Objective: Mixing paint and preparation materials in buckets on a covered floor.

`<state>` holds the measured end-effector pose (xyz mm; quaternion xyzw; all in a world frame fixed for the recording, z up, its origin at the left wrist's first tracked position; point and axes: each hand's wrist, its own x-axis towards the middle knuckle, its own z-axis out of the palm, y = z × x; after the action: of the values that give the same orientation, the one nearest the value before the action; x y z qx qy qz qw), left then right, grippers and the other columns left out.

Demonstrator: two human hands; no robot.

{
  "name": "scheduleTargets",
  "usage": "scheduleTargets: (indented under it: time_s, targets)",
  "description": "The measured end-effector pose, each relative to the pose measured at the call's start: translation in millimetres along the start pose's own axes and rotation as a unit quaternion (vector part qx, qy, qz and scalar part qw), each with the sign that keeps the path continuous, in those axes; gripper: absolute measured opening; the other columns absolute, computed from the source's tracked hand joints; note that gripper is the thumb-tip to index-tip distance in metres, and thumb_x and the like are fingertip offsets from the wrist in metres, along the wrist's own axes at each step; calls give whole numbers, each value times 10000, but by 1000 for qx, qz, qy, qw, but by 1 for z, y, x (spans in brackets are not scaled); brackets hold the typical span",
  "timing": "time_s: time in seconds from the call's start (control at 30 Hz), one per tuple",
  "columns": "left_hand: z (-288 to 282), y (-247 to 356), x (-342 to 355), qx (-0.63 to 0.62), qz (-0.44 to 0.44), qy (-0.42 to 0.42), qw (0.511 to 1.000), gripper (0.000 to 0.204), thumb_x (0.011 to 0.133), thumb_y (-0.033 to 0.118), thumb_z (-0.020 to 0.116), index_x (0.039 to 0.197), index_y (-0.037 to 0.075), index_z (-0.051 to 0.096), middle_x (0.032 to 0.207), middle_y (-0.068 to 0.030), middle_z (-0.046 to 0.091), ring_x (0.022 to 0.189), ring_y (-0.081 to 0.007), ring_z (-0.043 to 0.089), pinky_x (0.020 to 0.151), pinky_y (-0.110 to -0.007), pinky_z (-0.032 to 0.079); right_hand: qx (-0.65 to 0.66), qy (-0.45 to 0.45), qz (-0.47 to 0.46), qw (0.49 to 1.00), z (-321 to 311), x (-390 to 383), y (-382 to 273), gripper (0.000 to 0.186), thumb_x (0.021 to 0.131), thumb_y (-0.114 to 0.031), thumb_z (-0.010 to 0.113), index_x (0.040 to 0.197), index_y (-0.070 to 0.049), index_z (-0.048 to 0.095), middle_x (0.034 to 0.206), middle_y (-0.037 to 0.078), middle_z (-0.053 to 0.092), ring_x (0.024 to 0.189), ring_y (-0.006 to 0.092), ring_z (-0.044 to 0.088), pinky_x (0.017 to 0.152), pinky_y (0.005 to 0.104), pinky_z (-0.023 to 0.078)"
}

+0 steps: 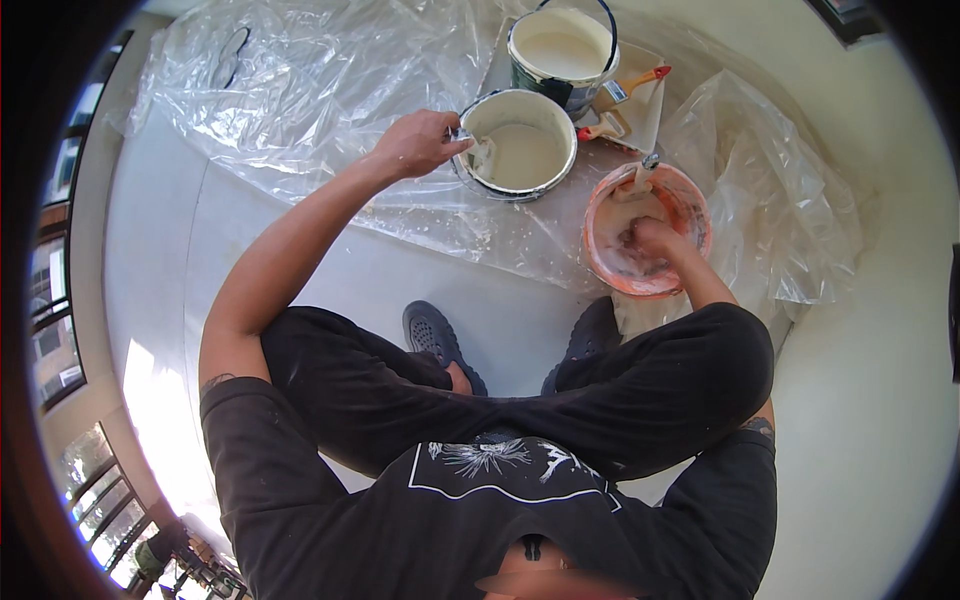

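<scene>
My left hand point(418, 144) is closed around the handle of a small paint-coated tool point(482, 156) at the left rim of a bucket of cream paint point(527, 160). The tool's pale end hangs inside that bucket; whether it is a brush or a scraper I cannot tell. My right hand point(655, 238) reaches down into an orange bucket point(698, 210) with cloudy whitish liquid in it. Its fingers are hidden there, along with anything they may hold. A pale tool with a metal end point(643, 176) leans at the far rim of the orange bucket.
Behind stands another paint bucket point(562, 55) with a raised dark handle. Beside it, brushes point(618, 92) with red-tipped handles lie on a pale tray point(648, 112). Crumpled clear plastic sheeting point(330, 95) covers the floor. A pale wall point(870, 330) runs along the right.
</scene>
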<state>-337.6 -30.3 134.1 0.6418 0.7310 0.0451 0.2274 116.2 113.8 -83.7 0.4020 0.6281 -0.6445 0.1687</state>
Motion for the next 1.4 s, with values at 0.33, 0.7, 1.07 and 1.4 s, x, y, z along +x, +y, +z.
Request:
scheduleTargets:
  time_s: [0.33, 0.7, 1.07, 1.4]
  targets:
    - [-2, -1, -1, -19, -20, -8, 1000, 475, 965, 470, 636, 1123, 27, 707, 965, -195, 738, 922, -380, 692, 814, -474, 535, -393, 89, -24, 915, 15, -7, -19, 357, 779, -125, 664, 1085, 58, 684, 1149, 276, 678, 1044, 413, 663, 926, 451, 527]
    - [-1, -4, -1, -24, -15, -6, 1000, 468, 959, 470, 638, 1079, 23, 714, 959, -205, 737, 931, -388, 691, 825, -477, 531, -419, 50, 78, 903, 21, -10, -27, 265, 753, -105, 688, 978, 34, 706, 1018, 263, 723, 964, 419, 705, 878, 460, 561]
    - [1, -2, -1, -21, -6, 5, 1000, 442, 955, 443, 640, 1101, 32, 712, 984, -185, 743, 943, -377, 694, 830, -475, 536, -490, 69, 77, 865, 4, 12, 1, 236, 732, -134, 679, 898, 15, 752, 907, 243, 734, 865, 367, 725, 786, 450, 565]
    - [1, 0, 1, -16, -10, 3, 1000, 434, 950, 438, 645, 1113, 42, 713, 966, -185, 738, 918, -380, 688, 807, -475, 533, -377, -33, 125, 917, 6, -15, -41, 166, 761, -33, 706, 919, 12, 730, 925, 191, 734, 913, 280, 730, 769, 393, 572]
